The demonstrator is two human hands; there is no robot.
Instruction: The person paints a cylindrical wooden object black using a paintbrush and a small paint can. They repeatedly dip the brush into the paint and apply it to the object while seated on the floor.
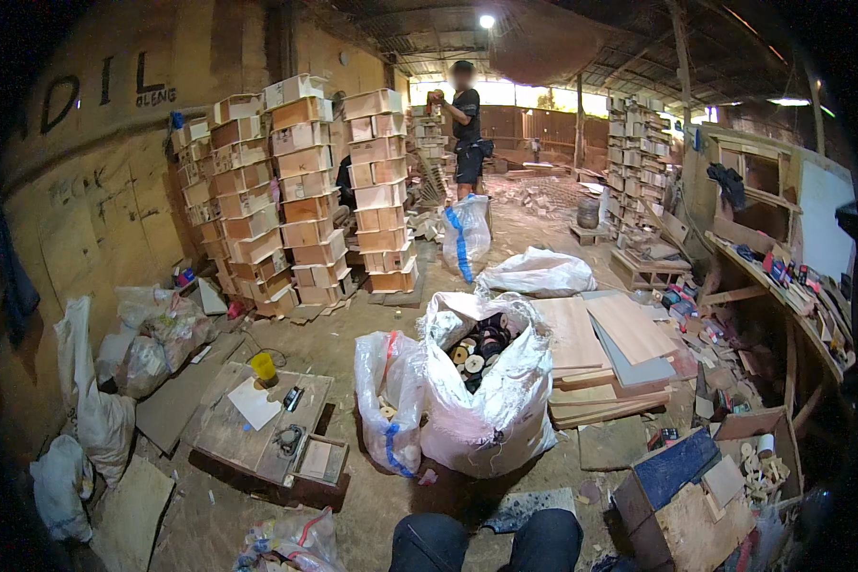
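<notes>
Neither of my hands shows; only my two dark-clothed knees [429,543] come in at the lower edge. Just ahead of them a big white woven sack [486,429] stands with its mouth spread, holding many round disc-shaped pieces [481,351], some dark and some pale wood. Against its left side leans a clear plastic bag [388,381] with a blue band and some pale pieces inside. On the floor by my knees lies a dark-speckled flat board [534,507].
Left is a low wooden table [221,426] with a yellow cup [264,367]. Tall stacks of wooden boxes [307,162] stand behind. Flat boards [629,329] lie right of the sack, and a crate [677,477] is at near right. A person [466,124] stands at the back.
</notes>
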